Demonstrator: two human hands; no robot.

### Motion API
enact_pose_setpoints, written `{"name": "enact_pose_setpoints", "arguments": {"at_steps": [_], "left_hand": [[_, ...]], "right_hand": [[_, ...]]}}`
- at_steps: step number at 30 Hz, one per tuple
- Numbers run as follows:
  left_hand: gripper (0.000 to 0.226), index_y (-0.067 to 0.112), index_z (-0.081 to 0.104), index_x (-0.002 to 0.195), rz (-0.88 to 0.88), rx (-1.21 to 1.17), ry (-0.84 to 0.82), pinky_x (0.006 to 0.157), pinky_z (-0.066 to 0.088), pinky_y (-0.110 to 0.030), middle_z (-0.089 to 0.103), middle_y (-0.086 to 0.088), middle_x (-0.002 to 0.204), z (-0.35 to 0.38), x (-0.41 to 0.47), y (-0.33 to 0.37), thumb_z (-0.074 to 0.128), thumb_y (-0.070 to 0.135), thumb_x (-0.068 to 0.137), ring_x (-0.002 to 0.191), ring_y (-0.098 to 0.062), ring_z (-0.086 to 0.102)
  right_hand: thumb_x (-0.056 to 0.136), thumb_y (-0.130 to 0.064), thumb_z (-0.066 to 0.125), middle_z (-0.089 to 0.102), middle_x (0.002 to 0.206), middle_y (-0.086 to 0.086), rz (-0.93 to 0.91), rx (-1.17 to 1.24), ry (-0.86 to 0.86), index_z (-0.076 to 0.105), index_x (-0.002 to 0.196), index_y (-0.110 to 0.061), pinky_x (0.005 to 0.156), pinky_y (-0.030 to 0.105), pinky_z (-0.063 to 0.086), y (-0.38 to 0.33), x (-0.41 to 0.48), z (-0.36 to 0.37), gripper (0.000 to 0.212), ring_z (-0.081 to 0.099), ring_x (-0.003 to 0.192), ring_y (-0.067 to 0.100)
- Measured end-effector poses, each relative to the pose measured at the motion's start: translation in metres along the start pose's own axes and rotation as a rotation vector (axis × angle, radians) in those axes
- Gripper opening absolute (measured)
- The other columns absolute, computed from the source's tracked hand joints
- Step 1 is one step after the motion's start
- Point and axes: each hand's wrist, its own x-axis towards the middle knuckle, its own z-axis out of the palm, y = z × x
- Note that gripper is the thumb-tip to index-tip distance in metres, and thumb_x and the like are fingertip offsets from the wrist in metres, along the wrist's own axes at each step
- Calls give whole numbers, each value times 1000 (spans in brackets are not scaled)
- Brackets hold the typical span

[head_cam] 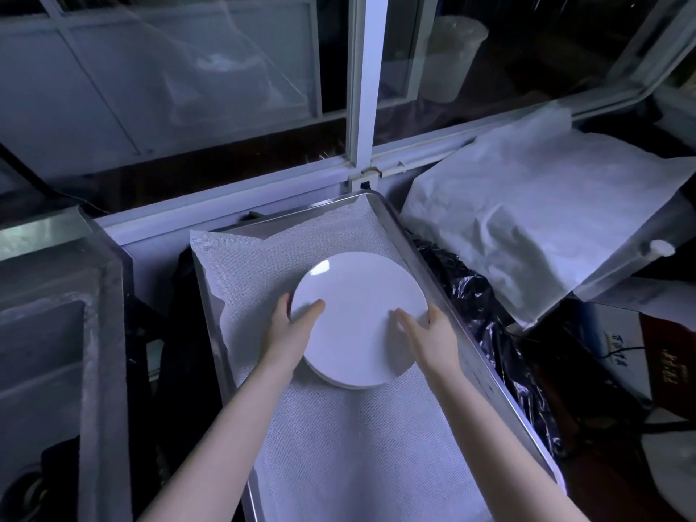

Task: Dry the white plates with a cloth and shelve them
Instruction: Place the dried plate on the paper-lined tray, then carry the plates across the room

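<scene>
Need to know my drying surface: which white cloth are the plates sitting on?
The mesh cloth lining the metal tray; the crumpled one lies beyond, right.

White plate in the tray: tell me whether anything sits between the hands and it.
Nothing visible does. The left hand and right hand are already on the white plate, one at each side of its rim, thumbs on top. It sits on more plates, on the mesh cloth lining the metal tray. No shelf can be made out.

Black plastic bag (486,295) (crumpled) beside a white frame (367,88).
</scene>
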Motion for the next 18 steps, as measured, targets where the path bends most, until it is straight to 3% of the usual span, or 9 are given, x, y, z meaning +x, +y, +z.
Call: {"name": "enact_pose_setpoints", "arguments": {"at_steps": [2, 4, 6, 11, 14, 18], "left_hand": [[47, 28, 59, 123, 3, -94, 20, 80, 53, -33, 70, 6, 116, 10, 0, -6, 76, 40, 80, 102, -11, 66], [41, 25, 59, 122, 14, -185, 77, 71, 49, -28, 71, 7, 112, 18, 2, -12, 77, 31, 86, 97, -8, 67], [40, 23, 60, 121, 18, -253, 130, 72, 51, -30, 73, 6, 110, 25, 2, -13, 78, 27, 85, 96, -11, 69], [35, 30, 63, 116, 26, -328, 152, 71, 53, -30, 75, 10, 104, 30, 3, -14, 77, 19, 85, 92, -10, 72], [34, 32, 64, 113, 14, -330, 151, 63, 53, -25, 76, 15, 98, 31, 4, -13, 76, 18, 86, 87, -6, 73], [36, 32, 64, 115, 14, -320, 147, 65, 55, -27, 76, 15, 98, 27, 6, -11, 76, 14, 86, 87, -7, 73]], "right_hand": [[82, -35, 70, 66, 89, -5, 9, 77, 54, 59, 85, -28, 71, 32, 48, -1, -2, 5, 13, 63, 87, 21], [81, -35, 72, 66, 95, -4, 44, 144, 81, 57, 89, -28, 78, 36, 50, -2, -4, 11, 18, 63, 92, 21], [81, -35, 73, 64, 105, -5, 78, 187, 107, 55, 101, -29, 87, 38, 50, -3, -6, 17, 27, 61, 97, 18], [80, -33, 74, 63, 99, -16, 125, 261, 159, 54, 104, -31, 82, 34, 47, -5, -7, 23, 31, 60, 96, 14], [80, -32, 75, 65, 105, -10, 157, 265, 151, 57, 114, -26, 90, 38, 50, -3, -5, 23, 40, 62, 99, 17], [78, -29, 77, 67, 106, -8, 171, 278, 147, 57, 117, -26, 93, 45, 51, -1, -4, 24, 43, 63, 100, 19]]}}
